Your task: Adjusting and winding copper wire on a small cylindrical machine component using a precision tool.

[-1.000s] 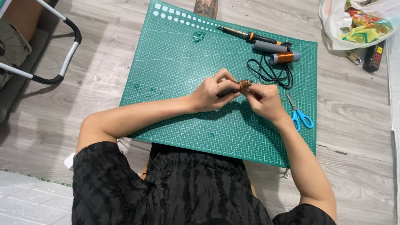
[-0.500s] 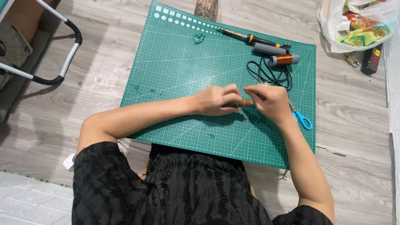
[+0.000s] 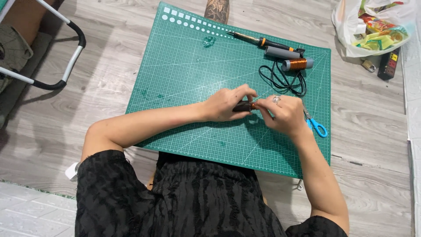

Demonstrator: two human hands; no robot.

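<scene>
Item: small dark cylinder (image 3: 242, 106) with coppery end, held low over green cutting mat (image 3: 184, 66), pinched between left hand (image 3: 226, 103) and right hand (image 3: 283, 114), both closed on it, apparently to steady it; soldering iron (image 3: 263, 42), copper wire spool (image 3: 297, 64), scissors (image 3: 313, 123) lie near

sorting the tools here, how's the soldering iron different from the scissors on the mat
The soldering iron is a long thin stick, black with an orange band, lying near the far edge of the green mat. The scissors are short with blue loop handles and lie close to the right hand, partly hidden behind it. The soldering iron lies in full view, untouched. Both lie flat on the mat's right side.
</scene>
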